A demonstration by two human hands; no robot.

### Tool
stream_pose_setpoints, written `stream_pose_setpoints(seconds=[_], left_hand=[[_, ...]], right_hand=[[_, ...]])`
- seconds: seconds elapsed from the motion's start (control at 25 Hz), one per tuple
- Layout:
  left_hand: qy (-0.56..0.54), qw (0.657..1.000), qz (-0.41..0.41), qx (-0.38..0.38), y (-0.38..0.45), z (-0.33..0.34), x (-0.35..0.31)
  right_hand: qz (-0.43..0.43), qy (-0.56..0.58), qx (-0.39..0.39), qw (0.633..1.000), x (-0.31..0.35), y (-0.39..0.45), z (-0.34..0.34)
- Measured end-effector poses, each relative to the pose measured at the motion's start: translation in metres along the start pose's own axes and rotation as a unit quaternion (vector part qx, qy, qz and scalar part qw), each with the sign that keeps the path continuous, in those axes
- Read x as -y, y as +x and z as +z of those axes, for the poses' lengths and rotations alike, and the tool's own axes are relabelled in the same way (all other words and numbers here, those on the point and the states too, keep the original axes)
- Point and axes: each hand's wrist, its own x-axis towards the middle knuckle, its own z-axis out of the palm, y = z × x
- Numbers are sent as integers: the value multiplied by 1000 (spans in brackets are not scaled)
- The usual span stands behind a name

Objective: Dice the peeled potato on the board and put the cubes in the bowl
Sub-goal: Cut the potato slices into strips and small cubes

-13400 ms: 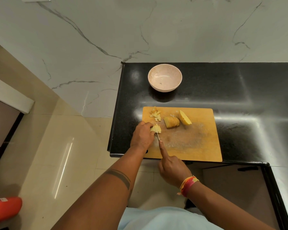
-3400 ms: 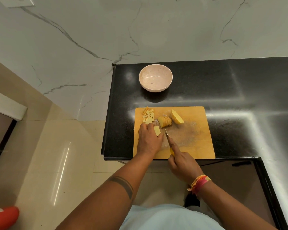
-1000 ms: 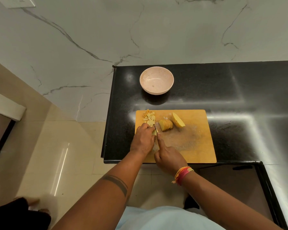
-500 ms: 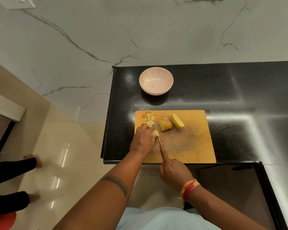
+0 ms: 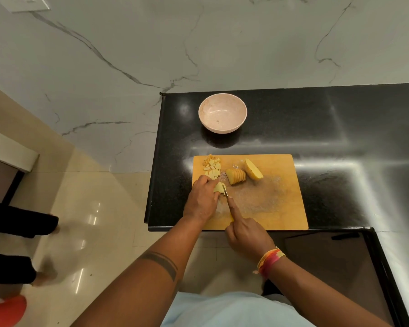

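Since a moment ago the knife [image 5: 225, 191] has drawn back for another cut; right hand [image 5: 246, 234] grips it, left hand [image 5: 202, 199] pinches slices [image 5: 219, 187] on the board [image 5: 281, 208]; the bowl [image 5: 222, 113] holds no cubes [image 5: 212, 168] yet

Black polished stone counter [image 5: 328, 128], speckled, streaked with glare, ending at a marble wall at 12 o'clock and a drop to the floor at 9. Directly on it, two things only. At 11 o'clock, well apart from the wall edge: pale pink bowl [image 5: 222, 113], upright, nothing but a few specks inside. At 6 o'clock, flush with the near edge: wooden cutting board [image 5: 276, 204], long side parallel to that edge, its middle scuffed and damp-looking. Bowl and board apart, a strip of bare counter between. Toward 3 o'clock, only bright reflections on the stone.
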Motion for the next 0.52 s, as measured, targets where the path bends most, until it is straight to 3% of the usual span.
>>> stream_pose_setpoints(seconds=[0.52], left_hand=[[-12,999,-30,7,5,-4,-5]], right_hand=[[18,-9,11,1000,12,31,2]])
